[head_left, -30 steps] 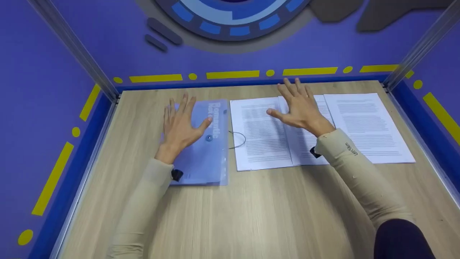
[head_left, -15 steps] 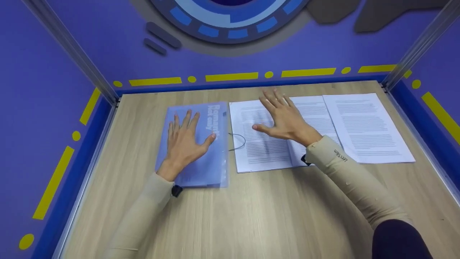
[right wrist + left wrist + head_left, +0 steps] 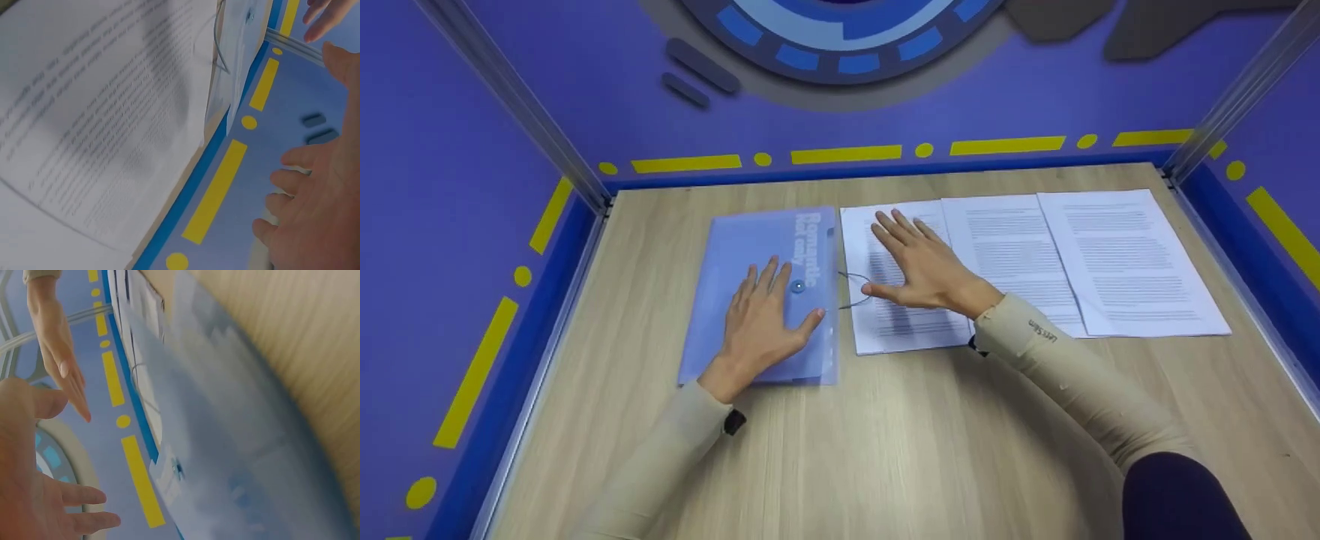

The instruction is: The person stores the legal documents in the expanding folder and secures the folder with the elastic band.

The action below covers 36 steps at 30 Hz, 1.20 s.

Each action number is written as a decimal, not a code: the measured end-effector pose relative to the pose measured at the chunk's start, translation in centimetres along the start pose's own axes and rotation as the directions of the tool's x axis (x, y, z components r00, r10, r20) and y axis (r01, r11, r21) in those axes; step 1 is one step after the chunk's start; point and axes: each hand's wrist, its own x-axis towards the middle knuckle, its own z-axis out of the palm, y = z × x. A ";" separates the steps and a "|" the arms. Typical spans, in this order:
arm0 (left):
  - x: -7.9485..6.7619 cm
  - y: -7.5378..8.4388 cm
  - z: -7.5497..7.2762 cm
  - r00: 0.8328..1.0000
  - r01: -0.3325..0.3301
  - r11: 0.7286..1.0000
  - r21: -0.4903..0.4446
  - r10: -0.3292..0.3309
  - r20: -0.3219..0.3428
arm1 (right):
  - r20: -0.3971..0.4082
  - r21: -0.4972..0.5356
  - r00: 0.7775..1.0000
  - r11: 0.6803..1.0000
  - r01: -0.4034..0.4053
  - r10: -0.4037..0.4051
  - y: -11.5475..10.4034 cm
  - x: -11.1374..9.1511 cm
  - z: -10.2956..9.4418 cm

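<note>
A translucent blue document folder with a round button lies flat on the table's left half. Over it hovers my left hand, fingers straight and thumb spread, holding nothing; the left wrist view shows a gap between palm and folder. A thin looped string reaches from the folder's right edge onto the leftmost printed sheets. Above those sheets my right hand is held with spread fingers and grips nothing. In the right wrist view, its palm is clear of the paper.
Two more sets of printed pages, a middle one and a right one, lie side by side, edges overlapping. The wooden table is enclosed by a blue back wall and side walls with metal corner posts.
Both hands have moved nearer to me, and the right hand has also shifted left, from the middle pages to over the leftmost ones. Folder and papers stay in place.
</note>
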 end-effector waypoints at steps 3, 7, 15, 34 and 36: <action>-0.4 0.2 0.5 1.000 -0.007 1.000 -0.004 0.007 0.029 | 0.013 0.018 1.000 0.999 0.028 -0.028 -0.5 0.2 0.7; -0.9 0.7 1.4 0.998 -0.036 0.999 0.002 0.036 0.056 | 0.033 0.041 0.998 0.998 0.056 -0.057 -0.9 0.5 1.9; -1.8 1.5 3.4 0.996 -0.060 0.998 0.026 0.058 0.071 | 0.100 0.053 0.991 0.995 0.087 -0.092 -1.6 1.3 4.4; -1.9 2.3 4.2 0.997 0.006 0.995 0.100 -0.013 0.074 | 0.221 -0.049 0.969 0.991 0.125 -0.111 -2.6 2.6 6.9; -1.8 2.3 4.2 0.997 0.010 0.995 0.101 -0.018 0.077 | 0.228 -0.058 0.967 0.990 0.128 -0.112 -2.7 2.7 7.0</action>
